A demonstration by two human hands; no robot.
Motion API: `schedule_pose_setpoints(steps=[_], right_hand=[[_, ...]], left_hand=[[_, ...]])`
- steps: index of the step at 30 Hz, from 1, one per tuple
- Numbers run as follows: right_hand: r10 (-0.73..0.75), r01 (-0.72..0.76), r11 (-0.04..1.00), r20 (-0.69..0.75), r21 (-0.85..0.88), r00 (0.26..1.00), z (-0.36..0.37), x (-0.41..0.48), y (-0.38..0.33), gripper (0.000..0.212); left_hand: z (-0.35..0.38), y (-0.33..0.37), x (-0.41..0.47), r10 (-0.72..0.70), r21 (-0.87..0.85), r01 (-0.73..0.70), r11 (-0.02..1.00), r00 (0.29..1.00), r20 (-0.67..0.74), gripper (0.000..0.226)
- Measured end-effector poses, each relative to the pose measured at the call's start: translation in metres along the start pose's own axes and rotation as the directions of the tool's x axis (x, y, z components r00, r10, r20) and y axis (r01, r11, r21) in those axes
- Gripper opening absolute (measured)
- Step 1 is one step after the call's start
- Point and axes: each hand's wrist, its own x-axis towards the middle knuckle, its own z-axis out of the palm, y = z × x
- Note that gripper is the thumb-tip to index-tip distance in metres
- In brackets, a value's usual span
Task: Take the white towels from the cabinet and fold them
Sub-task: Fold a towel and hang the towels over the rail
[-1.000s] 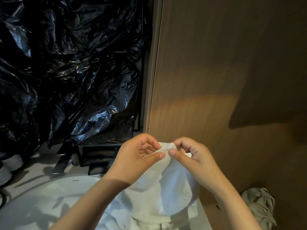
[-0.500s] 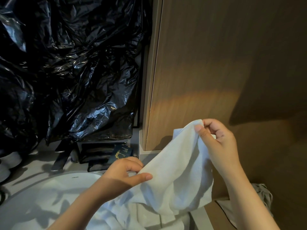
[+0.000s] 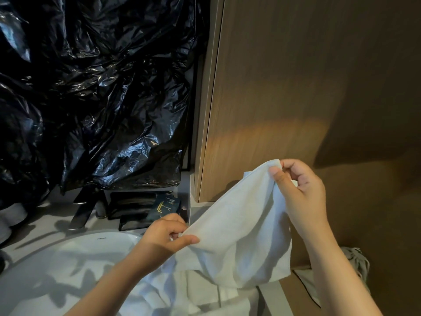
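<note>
A small white towel is stretched in the air in front of me, its top edge running from lower left up to the right. My left hand pinches its lower-left corner between thumb and fingers. My right hand pinches the upper-right corner, held higher, in front of the wooden cabinet side. More white towels lie bunched below, over the white basin.
Crumpled black plastic sheeting fills the left. Dark pouches and a dark packet lie on the grey counter behind the basin. A grey cloth sits low at the right by the cabinet.
My hands, close together on one towel corner a second ago, have spread apart. The right rose to the right, the left slid down-left, and the towel opened out between them.
</note>
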Motion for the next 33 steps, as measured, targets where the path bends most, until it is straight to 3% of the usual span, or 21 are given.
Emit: schedule_pose_setpoints(steps=[3,7,12,16,19,21,25,27,29,33], right_hand=[[-0.002,0.002,1.0,0.007,0.005,1.0,0.002,-0.001,0.0,0.01],[-0.013,0.013,1.0,0.088,0.001,0.996,-0.001,0.0,-0.002,0.009],[-0.02,0.021,1.0,0.046,-0.014,0.999,-0.008,0.001,0.003,0.012],[-0.01,0.012,0.999,0.041,-0.037,0.999,-0.011,0.002,0.006,0.01],[-0.021,0.023,0.998,0.033,-0.061,0.999,-0.013,0.002,0.007,0.009],[-0.018,0.02,0.998,0.038,-0.063,0.999,-0.015,0.002,0.007,0.009],[0.003,-0.002,0.997,0.014,-0.082,1.0,-0.019,0.005,0.009,0.01],[0.007,-0.007,0.996,-0.001,-0.087,1.0,-0.02,0.005,0.011,0.011],[0.022,-0.022,0.995,-0.004,-0.098,1.0,-0.019,0.004,0.013,0.01],[0.036,-0.038,0.994,-0.025,-0.103,0.999,-0.018,0.004,0.016,0.011]], left_hand=[[0.01,-0.015,-0.007,-0.008,0.023,0.007,1.0,0.998,0.059,0.065],[0.019,-0.025,-0.015,0.007,0.055,-0.011,0.998,0.996,0.086,0.016],[0.021,-0.036,-0.02,-0.055,0.047,0.05,0.998,0.992,0.117,0.01],[0.019,-0.047,-0.024,-0.164,0.192,0.127,0.973,0.968,0.189,0.02],[0.012,-0.059,-0.015,-0.234,0.428,0.133,0.894,0.953,0.192,0.058],[0.006,-0.065,-0.012,-0.286,0.504,0.155,0.85,0.938,0.195,0.055],[0.002,-0.058,-0.016,-0.192,0.24,0.17,0.956,0.979,0.07,0.009],[0.001,-0.055,-0.017,-0.147,0.155,0.15,0.977,0.989,-0.028,0.031],[0.002,-0.05,-0.017,-0.142,0.095,0.155,0.983,0.98,-0.137,0.033],[0.002,-0.04,-0.015,-0.387,-0.141,0.361,0.922,0.876,-0.287,0.022]])
